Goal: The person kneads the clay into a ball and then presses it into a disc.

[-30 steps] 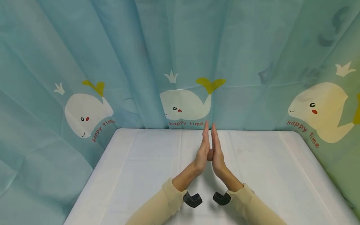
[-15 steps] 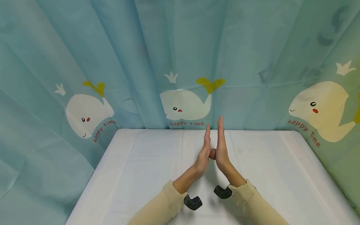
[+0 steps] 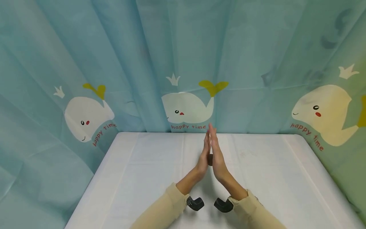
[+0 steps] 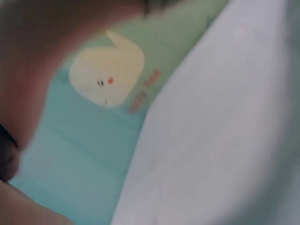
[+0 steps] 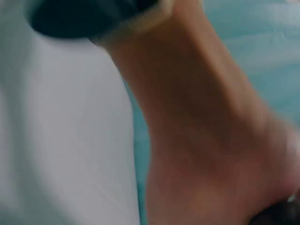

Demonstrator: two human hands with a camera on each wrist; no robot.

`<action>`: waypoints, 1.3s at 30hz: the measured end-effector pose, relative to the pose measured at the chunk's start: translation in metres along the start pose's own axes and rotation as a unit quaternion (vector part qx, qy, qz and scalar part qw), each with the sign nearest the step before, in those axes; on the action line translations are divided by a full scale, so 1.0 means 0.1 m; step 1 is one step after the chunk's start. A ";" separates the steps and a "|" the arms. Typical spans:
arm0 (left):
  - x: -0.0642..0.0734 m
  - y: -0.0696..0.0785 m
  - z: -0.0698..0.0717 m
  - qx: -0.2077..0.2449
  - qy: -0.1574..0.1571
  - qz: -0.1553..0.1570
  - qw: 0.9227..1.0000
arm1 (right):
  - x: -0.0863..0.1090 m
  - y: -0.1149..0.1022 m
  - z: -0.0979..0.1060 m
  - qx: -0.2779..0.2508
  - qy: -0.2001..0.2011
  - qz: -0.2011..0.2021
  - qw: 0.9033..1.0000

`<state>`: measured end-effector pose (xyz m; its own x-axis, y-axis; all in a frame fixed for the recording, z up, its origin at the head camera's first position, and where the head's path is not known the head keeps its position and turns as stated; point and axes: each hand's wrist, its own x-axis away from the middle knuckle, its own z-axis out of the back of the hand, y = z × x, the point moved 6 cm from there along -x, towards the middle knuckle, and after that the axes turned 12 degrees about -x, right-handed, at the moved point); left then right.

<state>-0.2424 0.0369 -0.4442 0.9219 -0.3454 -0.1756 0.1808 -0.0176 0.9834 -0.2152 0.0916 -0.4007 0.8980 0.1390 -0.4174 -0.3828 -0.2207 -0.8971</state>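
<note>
My left hand (image 3: 203, 159) and right hand (image 3: 219, 161) are raised over the table, palms facing and fingers straight, pointing away from me. Between the palms is a small brown ball (image 3: 210, 160), pressed from both sides. Its edge shows dark at the left border of the left wrist view as a rounded ball (image 4: 8, 161) against the palm. At the lower right corner of the right wrist view, the dark ball (image 5: 279, 214) touches my right palm. Most of it is hidden by the hands.
Under my hands is a table with a white cover (image 3: 154, 178). Behind it and at both sides hangs a blue-green curtain (image 3: 248, 63) printed with whales. A black camera mount sits on each wrist (image 3: 195, 203).
My palms slide against each other with the ball between them. The right hand went forward and right, then came back left; the ball shifted right, then left.
</note>
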 end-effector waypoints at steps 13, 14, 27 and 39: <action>-0.01 0.31 0.08 -0.021 0.013 -0.051 0.998 | 0.10 0.38 0.09 -0.056 0.013 -0.063 0.996; -0.04 0.29 0.11 -0.026 0.023 -0.055 0.998 | 0.13 0.34 0.04 -0.062 0.004 -0.056 0.997; 0.13 0.34 -0.10 -0.045 -0.047 -0.092 0.994 | -0.04 0.35 0.32 -0.078 0.054 -0.058 0.994; -0.01 0.05 0.03 -0.058 0.008 -0.034 0.998 | 0.07 0.08 0.03 -0.040 -0.004 0.001 0.999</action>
<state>-0.2439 0.0340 -0.4392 0.9110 -0.3325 -0.2440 0.2813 0.0683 0.9572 -0.2125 0.0941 -0.4113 0.8953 0.1466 -0.4207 -0.3659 -0.2969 -0.8820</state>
